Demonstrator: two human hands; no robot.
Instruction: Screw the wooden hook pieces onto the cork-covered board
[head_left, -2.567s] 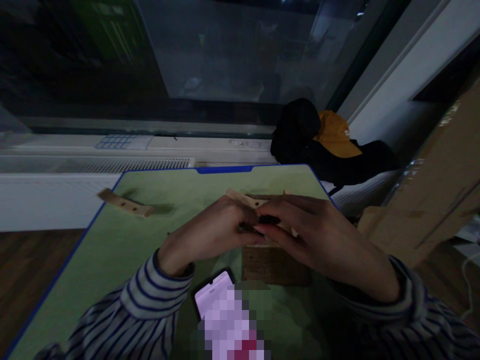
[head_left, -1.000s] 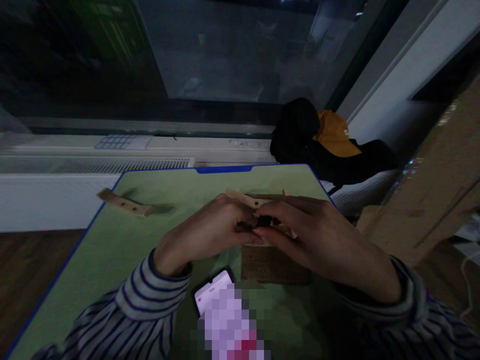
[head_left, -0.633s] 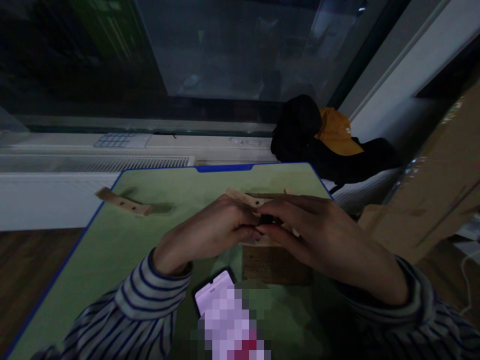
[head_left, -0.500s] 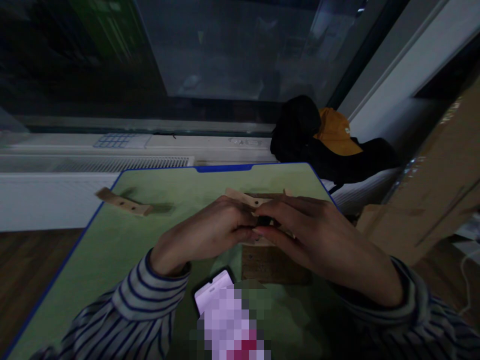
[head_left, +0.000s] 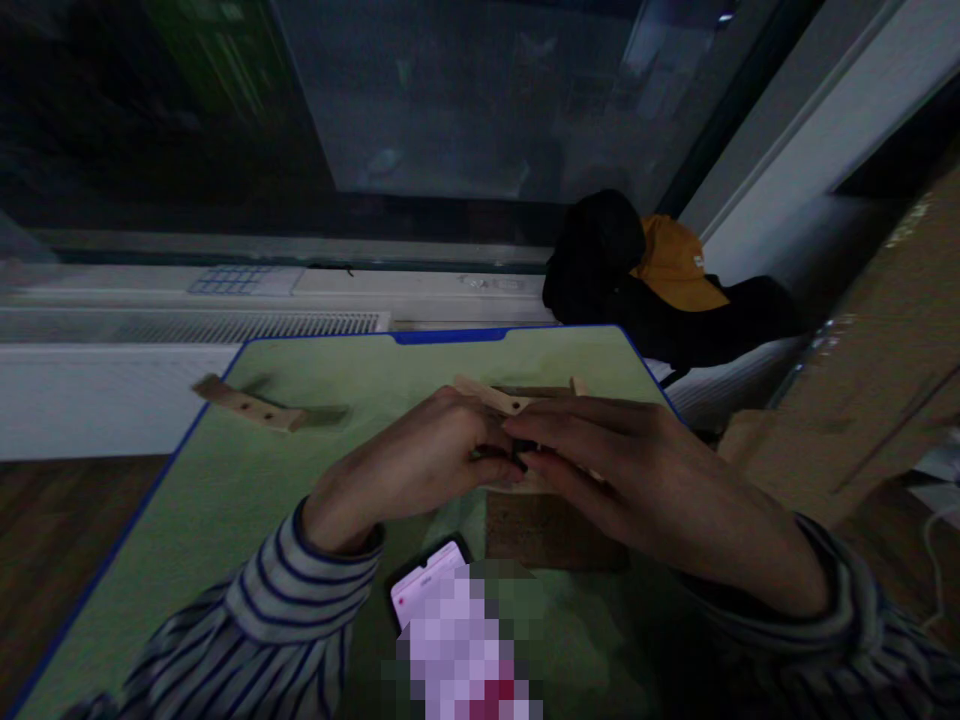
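A pale wooden piece (head_left: 491,395) is partly covered by the left hand (head_left: 435,455) and the right hand (head_left: 630,460), whose fingers are narrowed around a small dark thing (head_left: 520,457); whether it is gripped cannot be told. Beneath them a brown board (head_left: 551,532) is partly hidden.

Left of my left hand (head_left: 427,455), I can slide across the blue-edged green tabletop (head_left: 217,510) to the pale curved wooden strip (head_left: 253,408); nearer me, the lilac-screened rectangular phone (head_left: 444,595) obstructs.
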